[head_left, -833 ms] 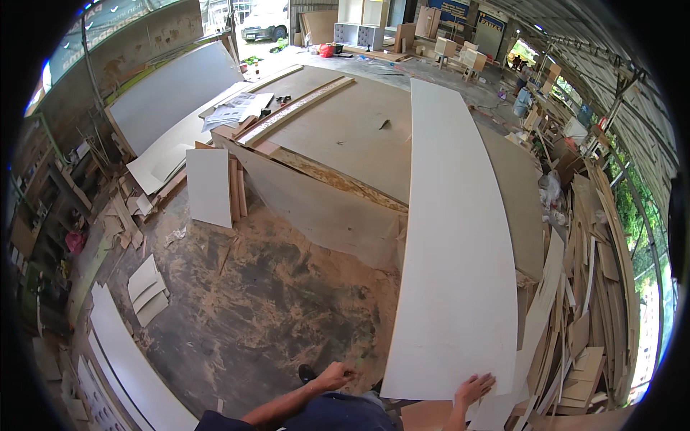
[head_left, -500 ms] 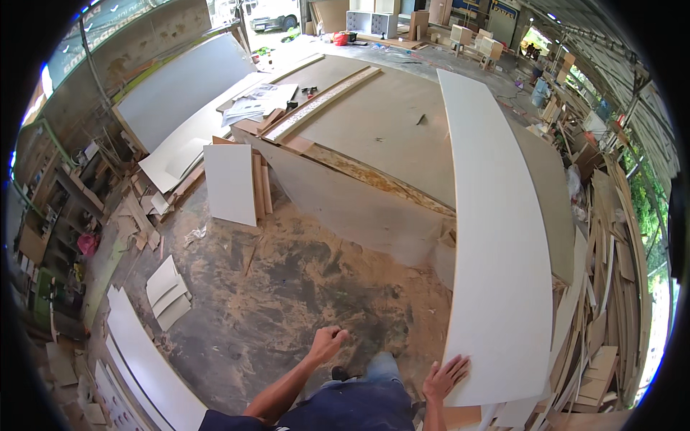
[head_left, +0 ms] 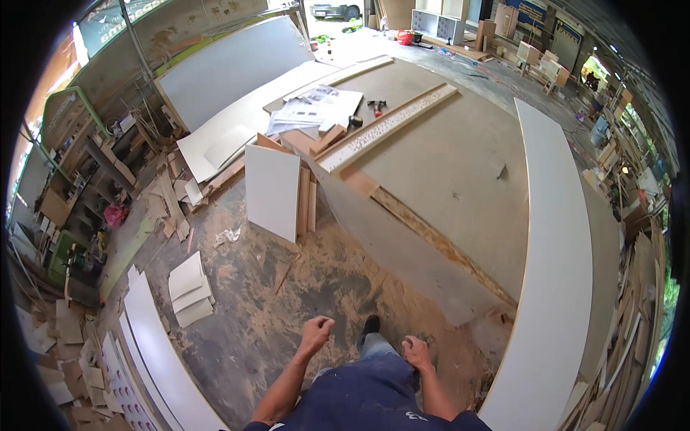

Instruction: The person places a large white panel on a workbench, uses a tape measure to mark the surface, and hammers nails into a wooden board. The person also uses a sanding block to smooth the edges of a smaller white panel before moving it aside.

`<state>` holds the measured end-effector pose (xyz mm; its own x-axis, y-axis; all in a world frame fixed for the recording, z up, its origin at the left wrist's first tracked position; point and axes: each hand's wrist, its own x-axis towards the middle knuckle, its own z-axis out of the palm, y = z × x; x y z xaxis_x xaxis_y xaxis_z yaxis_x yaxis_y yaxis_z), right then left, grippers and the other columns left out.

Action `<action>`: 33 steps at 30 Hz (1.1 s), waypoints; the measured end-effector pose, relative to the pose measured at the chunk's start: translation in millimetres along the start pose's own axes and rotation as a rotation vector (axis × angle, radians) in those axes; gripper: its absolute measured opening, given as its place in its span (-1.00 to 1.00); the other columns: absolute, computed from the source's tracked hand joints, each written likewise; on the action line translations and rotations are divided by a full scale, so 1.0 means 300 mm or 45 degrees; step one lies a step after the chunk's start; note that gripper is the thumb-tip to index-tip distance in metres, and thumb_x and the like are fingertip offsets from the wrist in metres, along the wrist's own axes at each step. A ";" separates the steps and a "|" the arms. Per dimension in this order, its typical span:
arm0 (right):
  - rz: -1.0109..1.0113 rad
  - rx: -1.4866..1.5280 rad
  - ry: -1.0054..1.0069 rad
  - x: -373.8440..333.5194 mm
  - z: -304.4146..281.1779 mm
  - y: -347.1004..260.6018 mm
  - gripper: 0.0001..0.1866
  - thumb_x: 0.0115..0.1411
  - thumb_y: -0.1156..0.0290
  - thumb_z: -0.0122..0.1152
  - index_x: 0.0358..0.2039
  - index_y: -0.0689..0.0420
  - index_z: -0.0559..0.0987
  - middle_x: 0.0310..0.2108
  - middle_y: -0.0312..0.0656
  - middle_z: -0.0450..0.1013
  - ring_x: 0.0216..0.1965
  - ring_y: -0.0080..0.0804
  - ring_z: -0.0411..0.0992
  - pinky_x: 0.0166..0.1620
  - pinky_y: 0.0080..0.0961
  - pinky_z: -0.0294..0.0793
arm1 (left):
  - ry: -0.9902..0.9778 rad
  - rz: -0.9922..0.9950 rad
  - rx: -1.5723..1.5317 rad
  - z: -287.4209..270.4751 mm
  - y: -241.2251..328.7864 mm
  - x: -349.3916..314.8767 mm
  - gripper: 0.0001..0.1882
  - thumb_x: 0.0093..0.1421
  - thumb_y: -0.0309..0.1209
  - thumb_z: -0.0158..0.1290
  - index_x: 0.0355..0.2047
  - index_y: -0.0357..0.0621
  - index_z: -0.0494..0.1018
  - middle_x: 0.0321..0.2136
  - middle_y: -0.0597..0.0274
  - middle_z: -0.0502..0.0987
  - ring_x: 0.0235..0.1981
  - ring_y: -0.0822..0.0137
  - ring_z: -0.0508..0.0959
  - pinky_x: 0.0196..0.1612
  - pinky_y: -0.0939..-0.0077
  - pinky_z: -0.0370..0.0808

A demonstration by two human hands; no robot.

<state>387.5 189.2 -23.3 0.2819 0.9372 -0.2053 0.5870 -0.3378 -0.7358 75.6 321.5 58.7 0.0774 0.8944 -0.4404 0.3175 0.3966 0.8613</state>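
Observation:
My left hand [head_left: 316, 335] hangs in front of me over the dusty floor, its fingers curled in; whether it holds anything small cannot be made out. To its right, my right hand [head_left: 415, 352] is in the air near my hip, fingers loosely bent and apart, with nothing seen in it. A long white panel [head_left: 553, 251] lies on the right side of the large worktable [head_left: 460, 172], its near end reaching down past my right arm. My right hand is apart from this panel. My shoe [head_left: 370, 325] shows between the hands.
White boards [head_left: 273, 190] lean at the table's left corner. Papers [head_left: 316, 108], a red-and-black tool [head_left: 376, 108] and a speckled strip [head_left: 388, 129] lie on the table. Cut pieces [head_left: 190, 291] and long white panels [head_left: 154, 345] are at left; wood offcuts [head_left: 632, 316] pile up at right.
My right hand has come off the white panel and moved left toward my body. The view has shifted, so the table and panel now appear further right. My left hand stays curled.

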 end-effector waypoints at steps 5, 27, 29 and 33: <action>-0.180 -0.110 -0.118 0.554 -0.092 -0.311 -0.65 0.18 0.26 0.10 -0.17 0.26 0.57 -0.25 0.13 0.54 -0.15 0.10 0.51 -0.06 -0.20 0.46 | 0.527 0.124 0.000 -0.223 0.099 0.365 -0.76 0.16 -0.33 0.15 -0.28 -0.28 0.59 -0.52 0.23 0.58 -0.46 0.47 0.54 -0.34 0.51 0.49; -0.241 -0.475 0.470 2.190 0.263 -1.454 -0.10 0.06 -0.05 0.29 0.25 0.28 0.24 0.17 -0.06 0.31 0.16 -0.12 0.23 0.22 -0.12 0.17 | 0.097 0.398 0.488 -0.332 1.156 2.243 -0.20 -0.01 -0.14 0.31 0.14 -0.37 0.31 0.00 -0.30 0.45 0.09 -0.14 0.44 0.16 0.12 0.36; -0.200 -0.570 0.497 2.264 0.300 -1.450 -0.06 0.05 -0.10 0.29 0.27 0.29 0.22 0.13 0.00 0.33 0.15 -0.10 0.25 0.21 -0.13 0.15 | 0.138 0.376 0.513 -0.305 1.142 2.298 -0.19 -0.02 -0.19 0.27 0.18 -0.35 0.27 0.04 -0.24 0.42 0.12 -0.12 0.38 0.22 0.14 0.28; 0.146 -0.510 0.361 2.347 0.349 -1.510 0.12 -0.11 -0.20 0.39 0.28 0.30 0.19 0.04 0.07 0.36 0.13 -0.07 0.27 0.20 -0.13 0.16 | 0.242 0.178 0.374 -0.296 1.167 2.360 -0.21 -0.02 -0.24 0.25 0.19 -0.32 0.26 0.06 -0.25 0.40 0.13 -0.11 0.36 0.24 0.13 0.26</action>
<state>240.7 1011.1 98.0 0.5240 0.8505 -0.0457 0.7698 -0.4958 -0.4020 157.7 1111.8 70.8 -0.0290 0.9691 -0.2450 0.5757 0.2165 0.7884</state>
